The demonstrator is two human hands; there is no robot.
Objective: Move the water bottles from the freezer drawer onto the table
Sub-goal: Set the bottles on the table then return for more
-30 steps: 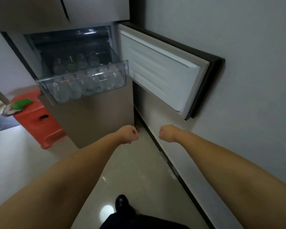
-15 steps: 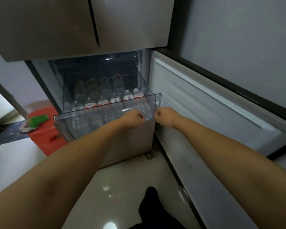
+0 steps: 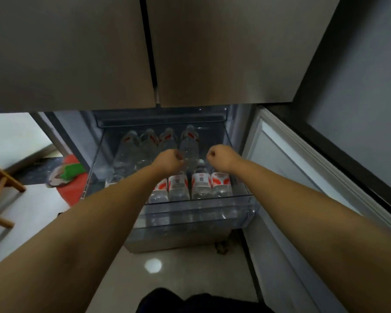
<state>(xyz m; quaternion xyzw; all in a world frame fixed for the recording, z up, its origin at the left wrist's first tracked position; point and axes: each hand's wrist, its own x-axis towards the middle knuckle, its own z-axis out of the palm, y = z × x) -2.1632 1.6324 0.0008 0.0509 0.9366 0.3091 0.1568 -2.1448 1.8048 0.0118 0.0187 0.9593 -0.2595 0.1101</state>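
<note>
Two closed fists, left hand [image 3: 169, 160] and right hand [image 3: 220, 159], are hovering above the open freezer drawer [image 3: 190, 213], holding nothing; water bottles [image 3: 201, 184] are filling it.

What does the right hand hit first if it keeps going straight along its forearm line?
Likely the tall bottle in the back row of the freezer drawer; the right hand is fisted just beside it. Depth is unclear.

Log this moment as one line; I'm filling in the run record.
stage: reach | left hand: fist, empty | right hand: fist, empty | freezer drawer: pulled out | water bottles: all inside
</note>
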